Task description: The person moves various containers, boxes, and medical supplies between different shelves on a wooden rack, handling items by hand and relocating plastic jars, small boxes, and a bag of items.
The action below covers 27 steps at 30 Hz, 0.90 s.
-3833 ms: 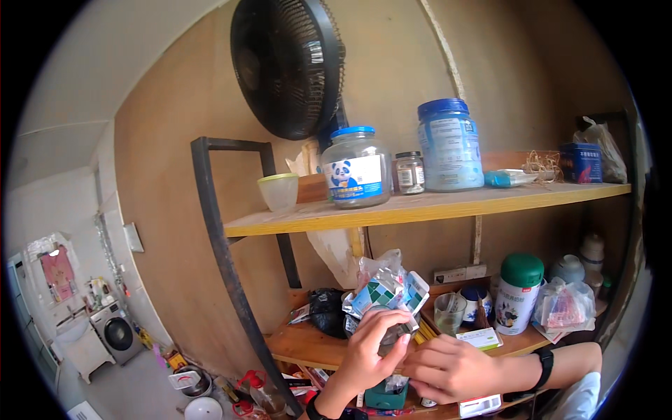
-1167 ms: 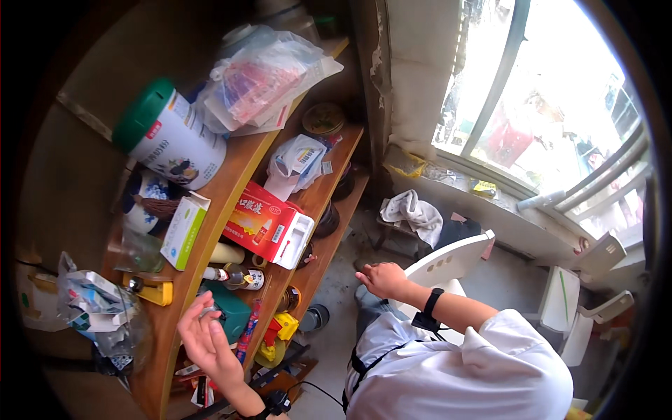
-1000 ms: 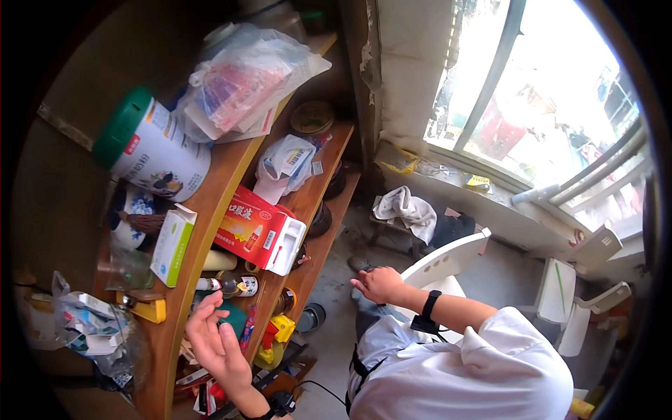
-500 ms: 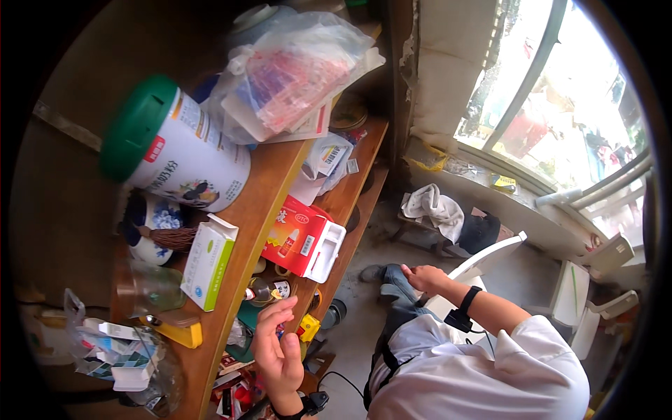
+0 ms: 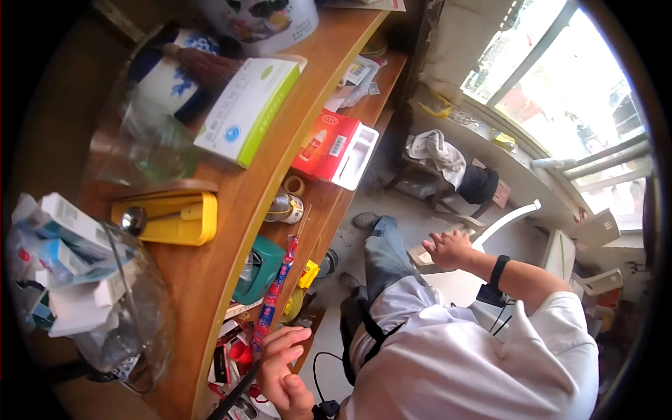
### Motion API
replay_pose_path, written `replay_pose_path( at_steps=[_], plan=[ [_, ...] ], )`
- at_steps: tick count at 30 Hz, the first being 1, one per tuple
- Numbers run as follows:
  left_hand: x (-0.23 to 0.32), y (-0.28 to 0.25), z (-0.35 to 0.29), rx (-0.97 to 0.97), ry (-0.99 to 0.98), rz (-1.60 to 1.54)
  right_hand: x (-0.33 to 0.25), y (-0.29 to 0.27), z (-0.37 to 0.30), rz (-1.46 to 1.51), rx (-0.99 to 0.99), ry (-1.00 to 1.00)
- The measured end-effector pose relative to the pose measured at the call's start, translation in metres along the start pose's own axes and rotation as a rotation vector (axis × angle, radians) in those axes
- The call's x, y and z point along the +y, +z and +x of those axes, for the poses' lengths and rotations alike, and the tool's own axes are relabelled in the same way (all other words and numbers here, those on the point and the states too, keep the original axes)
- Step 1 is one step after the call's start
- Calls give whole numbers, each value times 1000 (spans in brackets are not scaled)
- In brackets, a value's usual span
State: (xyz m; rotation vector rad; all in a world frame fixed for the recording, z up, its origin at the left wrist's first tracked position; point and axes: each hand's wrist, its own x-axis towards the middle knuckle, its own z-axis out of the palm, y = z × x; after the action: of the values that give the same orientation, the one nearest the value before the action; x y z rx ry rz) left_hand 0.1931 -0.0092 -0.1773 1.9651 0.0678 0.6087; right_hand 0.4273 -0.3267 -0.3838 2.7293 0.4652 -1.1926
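My left hand (image 5: 283, 374) is low beside the shelf unit, its fingers loosely bent and apart, with nothing seen in it. Just beyond it are a red and blue wrapped strip (image 5: 273, 297) and a dark rod (image 5: 238, 392); whether the hand touches the rod I cannot tell. My right hand (image 5: 448, 250) hangs in the air over a white chair (image 5: 509, 222), palm down, fingers spread and empty. On the lower shelf, a red medicine box (image 5: 324, 145) has a white tray sticking out. A white and green box (image 5: 245, 105) lies on the upper shelf.
The wooden shelf (image 5: 241, 203) also bears a yellow tray (image 5: 189, 227) with a metal ladle, a glass jar (image 5: 157, 143) and a plastic bag of small boxes (image 5: 105, 294). A teal object (image 5: 260, 269) stands below. A stool (image 5: 413, 168) with cloths is by the window.
The view has shifted, so the shelf things appear larger and the green-lidded tub is mostly out of frame. My right hand has spread its fingers; my left hand sits lower in the picture.
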Motion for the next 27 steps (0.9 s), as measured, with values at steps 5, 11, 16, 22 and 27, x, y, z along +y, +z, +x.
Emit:
replay_pose_path(
  at_steps=[5, 11, 16, 22, 27],
  plan=[
    [3, -24, -19, -13, -82, -94, -41, 64, -53, -68, 171, -95],
    [3, -45, -19, -157, 12, -58, -105, 138, -81, 185, 317, -134],
    [-12, -52, -10, -254, -18, -166, -143, 189, -105, 645, 403, -17],
    [-16, -38, 13, -372, 64, -133, -151, 188, -134, 1136, 372, 144],
    [-9, -32, 26, -329, 74, -107, -141, 176, -126, 1499, 271, 263]
  ],
)
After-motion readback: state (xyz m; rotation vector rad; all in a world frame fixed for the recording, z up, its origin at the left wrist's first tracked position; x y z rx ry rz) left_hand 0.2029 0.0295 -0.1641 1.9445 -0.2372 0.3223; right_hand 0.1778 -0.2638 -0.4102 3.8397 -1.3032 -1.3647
